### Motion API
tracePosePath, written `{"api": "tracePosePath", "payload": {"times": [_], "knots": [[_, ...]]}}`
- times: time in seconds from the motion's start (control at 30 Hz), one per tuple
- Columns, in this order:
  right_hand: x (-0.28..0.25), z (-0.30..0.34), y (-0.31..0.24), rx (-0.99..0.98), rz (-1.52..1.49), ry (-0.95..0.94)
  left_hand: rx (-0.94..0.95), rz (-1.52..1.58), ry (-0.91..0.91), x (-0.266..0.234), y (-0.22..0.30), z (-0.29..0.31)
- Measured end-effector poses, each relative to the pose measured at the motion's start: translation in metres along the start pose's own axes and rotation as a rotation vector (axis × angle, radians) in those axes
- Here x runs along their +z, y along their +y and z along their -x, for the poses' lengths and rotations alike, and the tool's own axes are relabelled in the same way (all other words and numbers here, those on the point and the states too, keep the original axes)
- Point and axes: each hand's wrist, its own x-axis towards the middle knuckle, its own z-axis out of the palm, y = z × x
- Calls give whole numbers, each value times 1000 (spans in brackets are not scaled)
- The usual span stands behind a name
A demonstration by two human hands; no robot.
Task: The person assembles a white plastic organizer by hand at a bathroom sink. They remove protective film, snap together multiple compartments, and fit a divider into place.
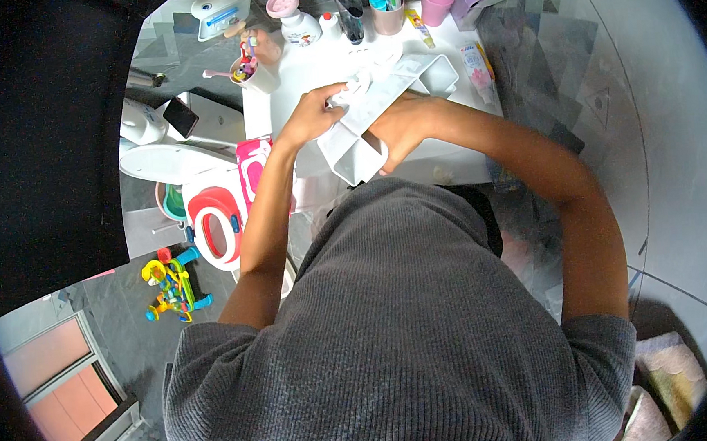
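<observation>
Over the white sink [284,102] I hold a long white plastic rack [390,95], tilted, with a box-shaped hollow part at each end. My right hand [403,127] grips it from the near side, and its fingers are partly hidden behind the panel. At the rack's upper left edge, my left hand [313,117] is closed with thumb and fingers round a small crumpled-looking white thing [352,89]. White on white, its kind is hard to make out.
Along the sink's back stand a foam pump bottle [301,29], a dark cup [349,12] and a pink cup [437,5]. A toothbrush cup [255,76] is at the left. A tube [477,72] lies right. Left are a toilet [177,161], a red-and-white potty seat [216,223] and a colourful toy [174,286].
</observation>
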Motion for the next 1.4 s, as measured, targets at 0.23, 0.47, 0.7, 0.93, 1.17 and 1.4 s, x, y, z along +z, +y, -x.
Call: {"api": "tracePosePath", "payload": {"times": [0.23,0.47,0.7,0.93,1.17,1.4], "knots": [[25,0,18,186,112,-46,28,-162,51,-1,5,-1],[12,-5,22,-126,-213,-83,54,-57,61,8,0,4],[-4,7,-13,29,61,239,-4,133,143,0,-27,1],[-39,60,-8,89,-164,992,-42,429,390,-23,-13,15],[-16,79,8,487,-899,1331,-37,599,428,-29,-2,17],[-11,78,19,383,-399,1421,46,610,480,-32,21,22]]}}
